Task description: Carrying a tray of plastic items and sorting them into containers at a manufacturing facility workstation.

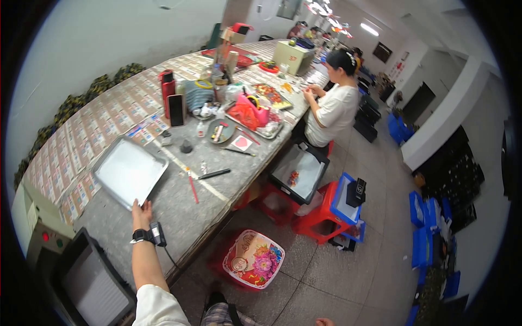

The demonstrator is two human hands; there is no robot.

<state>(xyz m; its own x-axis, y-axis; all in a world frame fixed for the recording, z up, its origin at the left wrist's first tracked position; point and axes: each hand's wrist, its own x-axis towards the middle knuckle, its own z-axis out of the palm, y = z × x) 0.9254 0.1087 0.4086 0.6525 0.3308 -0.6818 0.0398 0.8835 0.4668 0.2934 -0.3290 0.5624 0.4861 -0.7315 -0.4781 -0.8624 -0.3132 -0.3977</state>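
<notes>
My left hand (pixel 142 213) reaches over the grey tabletop, its fingers on the near corner of a shallow silver metal tray (pixel 99 169). The tray has a pale, shiny bottom with nothing visible on it. A dark band and a small black device (pixel 157 233) with a cable are at my left wrist. My right hand (pixel 325 322) shows only as a sliver at the lower edge, its fingers mostly cut off. A red brush (pixel 193 187) and a black pen (pixel 214 174) lie on the table to the right of the tray.
A black bin (pixel 81 233) stands at the lower left. Bottles, a phone (pixel 175 110) and a loaded tray (pixel 276 132) crowd the table. A floral-topped stool (pixel 239 250) is below its edge. A person in white (pixel 337 103) sits beyond, near a black crate (pixel 321 179) and red stools (pixel 318 217).
</notes>
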